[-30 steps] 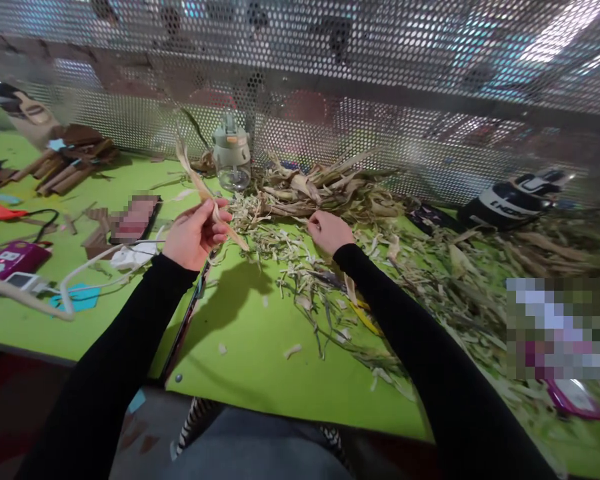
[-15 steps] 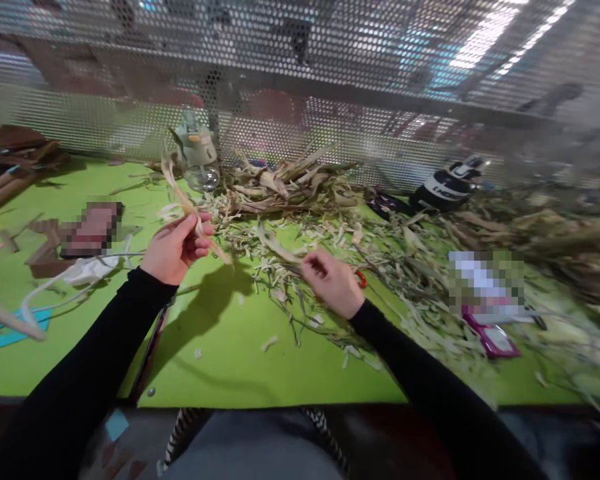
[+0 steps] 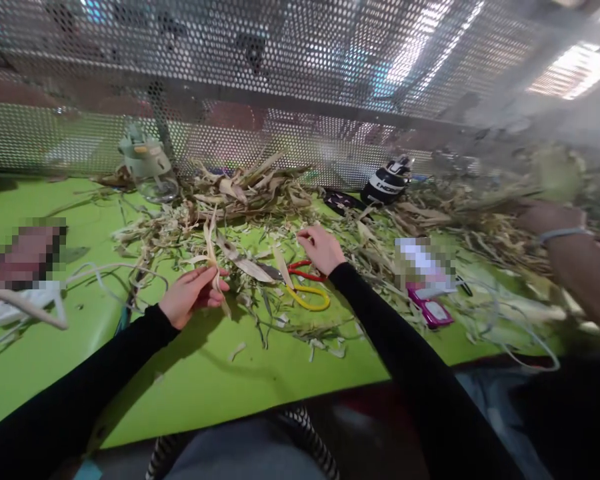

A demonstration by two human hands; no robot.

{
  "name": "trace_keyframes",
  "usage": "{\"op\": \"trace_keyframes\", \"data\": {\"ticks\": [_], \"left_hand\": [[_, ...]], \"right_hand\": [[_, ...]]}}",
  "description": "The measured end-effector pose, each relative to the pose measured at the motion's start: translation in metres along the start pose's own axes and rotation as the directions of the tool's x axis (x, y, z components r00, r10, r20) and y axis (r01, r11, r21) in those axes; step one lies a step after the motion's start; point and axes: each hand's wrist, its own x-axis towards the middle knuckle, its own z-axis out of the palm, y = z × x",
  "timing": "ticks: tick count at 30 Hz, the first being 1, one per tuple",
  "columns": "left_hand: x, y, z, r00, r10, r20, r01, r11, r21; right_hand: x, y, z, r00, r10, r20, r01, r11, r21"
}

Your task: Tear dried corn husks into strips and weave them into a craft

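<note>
My left hand [image 3: 194,293] grips a pale dried husk strip [image 3: 211,247], which sticks up and hangs below the fingers. To the right, my right hand [image 3: 323,248] hovers over the scraps with fingers curled together; whether anything small is between them is hidden. Just below it lie scissors [image 3: 307,299] with one red and one yellow handle. A broad husk piece [image 3: 247,261] rests left of the scissors, its end near the blades. Behind both hands is a heap of dried husks [image 3: 255,190].
A clear bottle [image 3: 153,173] and a black bottle [image 3: 387,181] stand near the perforated screen. Phones, cables and husk scraps lie on the green table [image 3: 190,393]. At right, another person's arm [image 3: 570,253] reaches over more husks.
The view has turned right. My right hand has left the broad husk piece, which now lies on the table, and the scissors are uncovered. Another person's arm has appeared at right.
</note>
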Motion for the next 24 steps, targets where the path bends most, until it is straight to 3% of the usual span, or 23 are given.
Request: {"op": "trace_keyframes", "data": {"ticks": [4,9,12,15,18,21,24], "left_hand": [[0.005,0.001,-0.004,1.000,0.017,0.001,-0.017,0.999,-0.041],[0.008,-0.001,-0.005,0.999,0.032,0.024,-0.031,0.998,-0.052],[0.010,-0.005,-0.004,0.996,0.038,0.076,-0.036,0.999,-0.024],[0.011,-0.007,-0.003,0.989,0.047,0.143,-0.046,0.999,-0.013],[0.011,-0.007,-0.004,0.982,0.060,0.181,-0.056,0.998,-0.023],[0.011,-0.006,-0.004,0.976,0.051,0.209,-0.046,0.998,-0.030],[0.012,-0.006,-0.003,0.971,0.045,0.234,-0.037,0.999,-0.039]], "right_hand": [[0.034,-0.006,0.015,1.000,-0.020,-0.012,0.020,1.000,-0.013],[0.074,-0.051,0.039,0.993,-0.117,-0.022,0.117,0.993,-0.018],[0.096,-0.086,0.052,0.974,-0.219,0.059,0.223,0.972,-0.068],[0.113,-0.108,0.059,0.960,-0.203,0.191,0.234,0.960,-0.156],[0.126,-0.115,0.057,0.951,-0.141,0.274,0.206,0.953,-0.224],[0.133,-0.117,0.053,0.940,-0.155,0.306,0.238,0.936,-0.259],[0.139,-0.117,0.056,0.963,-0.189,0.195,0.240,0.927,-0.289]]}}
